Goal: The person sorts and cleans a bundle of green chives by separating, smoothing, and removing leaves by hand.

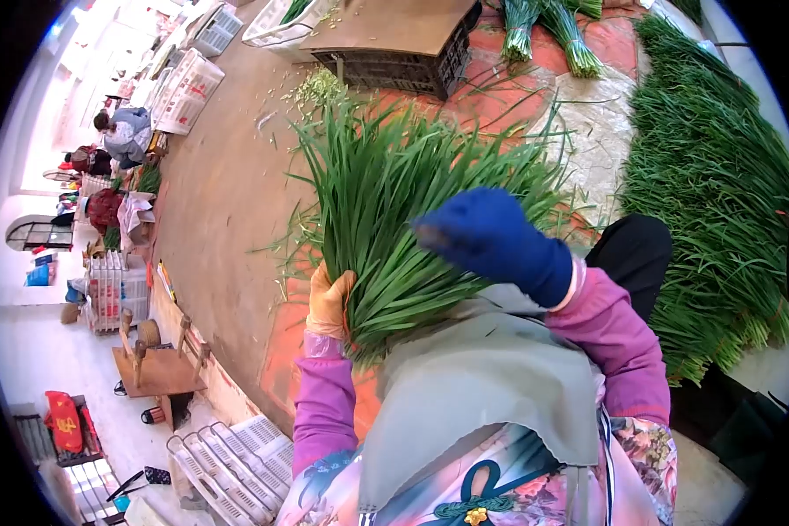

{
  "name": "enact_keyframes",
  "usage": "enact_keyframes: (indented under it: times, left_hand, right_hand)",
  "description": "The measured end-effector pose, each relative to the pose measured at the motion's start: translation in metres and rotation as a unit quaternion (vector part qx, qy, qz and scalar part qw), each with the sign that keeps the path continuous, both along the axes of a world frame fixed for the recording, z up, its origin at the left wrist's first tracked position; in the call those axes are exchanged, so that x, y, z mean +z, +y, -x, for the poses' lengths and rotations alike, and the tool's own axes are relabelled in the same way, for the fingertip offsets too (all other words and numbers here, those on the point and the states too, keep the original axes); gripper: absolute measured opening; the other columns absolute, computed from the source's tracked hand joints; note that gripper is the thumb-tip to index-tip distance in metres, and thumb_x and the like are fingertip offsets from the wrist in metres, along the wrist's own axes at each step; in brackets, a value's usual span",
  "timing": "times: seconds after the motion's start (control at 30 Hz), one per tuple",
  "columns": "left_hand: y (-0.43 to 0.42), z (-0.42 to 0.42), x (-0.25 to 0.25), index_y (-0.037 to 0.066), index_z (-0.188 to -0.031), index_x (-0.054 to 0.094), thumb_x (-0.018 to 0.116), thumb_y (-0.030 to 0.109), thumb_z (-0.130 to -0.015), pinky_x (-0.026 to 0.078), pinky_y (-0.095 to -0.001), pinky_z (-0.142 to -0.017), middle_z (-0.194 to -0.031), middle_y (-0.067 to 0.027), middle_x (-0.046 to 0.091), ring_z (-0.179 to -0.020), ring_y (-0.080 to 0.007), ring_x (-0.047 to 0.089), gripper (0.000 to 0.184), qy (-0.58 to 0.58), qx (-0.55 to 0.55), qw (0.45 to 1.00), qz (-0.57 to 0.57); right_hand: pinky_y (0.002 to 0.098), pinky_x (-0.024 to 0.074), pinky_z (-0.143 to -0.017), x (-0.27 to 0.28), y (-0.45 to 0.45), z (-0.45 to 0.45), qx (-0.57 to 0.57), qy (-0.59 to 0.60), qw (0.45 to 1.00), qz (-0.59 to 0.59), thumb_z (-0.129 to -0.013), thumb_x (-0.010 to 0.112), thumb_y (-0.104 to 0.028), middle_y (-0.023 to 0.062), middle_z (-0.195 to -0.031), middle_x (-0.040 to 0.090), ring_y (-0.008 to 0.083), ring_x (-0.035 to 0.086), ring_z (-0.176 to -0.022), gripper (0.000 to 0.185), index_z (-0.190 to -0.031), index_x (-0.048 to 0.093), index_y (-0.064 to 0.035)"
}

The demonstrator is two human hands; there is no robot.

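A thick bunch of Chinese chives (394, 210), with long flat green leaves, spreads out in front of my body. My left hand (329, 302), in a yellow-orange glove, is wrapped around the side of this bunch. Over the leaves on the other side is my right hand (495, 237) in a dark blue glove. Motion smears its fingertips, and I cannot make out whether they grip any leaves. A grey-green apron (491, 377) covers my lap, under the near end of the bunch.
A large heap of chives (710, 193) lies along the right. Tied bundles (570, 39) rest on the orange sheet at the top, beside a board-topped black crate (394, 66). Trimmings (316, 92) litter the floor. Several people (127, 131), white crates (188, 92) and a wooden stool (158, 368) are at left.
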State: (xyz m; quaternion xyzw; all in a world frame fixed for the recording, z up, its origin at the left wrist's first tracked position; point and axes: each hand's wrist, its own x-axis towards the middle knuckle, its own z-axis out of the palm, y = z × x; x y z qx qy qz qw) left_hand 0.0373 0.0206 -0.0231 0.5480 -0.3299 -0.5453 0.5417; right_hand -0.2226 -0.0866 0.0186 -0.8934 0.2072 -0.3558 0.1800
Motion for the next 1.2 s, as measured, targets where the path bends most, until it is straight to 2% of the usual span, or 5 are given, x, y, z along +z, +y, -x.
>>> enact_keyframes:
  times: [0.27,0.63,0.73,0.87,1.2]
  left_hand:
    - [0.000,-0.003,-0.007,-0.004,-0.109,0.052,0.051,-0.003,-0.074,0.049,-0.0263,-0.072,-0.096,-0.0092,0.061,-0.079,-0.0146,0.059,0.035,-0.038,-0.054,0.998,0.024]
    - [0.002,-0.001,-0.007,-0.003,-0.107,0.053,0.054,-0.003,-0.074,0.047,-0.0239,-0.071,-0.096,-0.0072,0.062,-0.079,-0.0130,0.058,0.034,-0.041,-0.057,0.997,0.037]
    - [0.002,-0.008,-0.013,-0.003,-0.107,0.053,0.054,-0.003,-0.074,0.047,-0.0238,-0.071,-0.095,-0.0067,0.062,-0.078,-0.0126,0.058,0.033,-0.052,-0.073,0.995,0.047]
    - [0.003,-0.005,-0.013,-0.004,-0.107,0.053,0.053,-0.004,-0.074,0.047,-0.0240,-0.072,-0.094,-0.0064,0.062,-0.079,-0.0125,0.058,0.034,-0.053,-0.059,0.996,0.039]
    - [-0.004,0.001,-0.003,-0.003,-0.107,0.054,0.053,-0.004,-0.072,0.045,-0.0232,-0.070,-0.091,-0.0035,0.061,-0.076,-0.0098,0.054,0.035,-0.078,-0.080,0.994,0.014]
  right_hand:
    - [0.0308,0.0481,-0.066,0.052,-0.062,0.008,-0.129,-0.183,0.972,0.074,-0.076,0.067,-0.015,0.0082,-0.087,0.063,0.0239,0.060,-0.076,0.025,-0.099,0.063,-0.0072]
    - [0.0349,0.0461,-0.066,0.035,-0.078,-0.022,-0.099,0.362,0.923,0.077,-0.072,0.066,-0.029,0.0059,-0.077,0.061,0.0212,0.059,-0.073,0.028,-0.092,0.062,-0.0093]
    - [0.0222,0.0444,-0.059,0.025,-0.086,0.004,0.128,-0.174,0.882,-0.419,-0.087,0.052,-0.020,0.0031,-0.082,0.065,0.0067,0.054,-0.066,0.019,-0.087,0.064,-0.0039]
    - [0.0204,0.0405,-0.053,0.031,-0.092,0.015,0.014,-0.306,0.881,-0.361,-0.083,0.058,-0.017,-0.0025,-0.068,0.059,0.0068,0.050,-0.056,0.013,-0.091,0.064,-0.0085]
    - [0.0332,0.0345,-0.037,0.048,-0.054,-0.007,-0.089,0.078,0.971,0.210,-0.076,0.057,-0.015,0.0026,-0.048,0.042,0.0209,0.043,-0.039,0.056,-0.130,0.043,-0.0234]
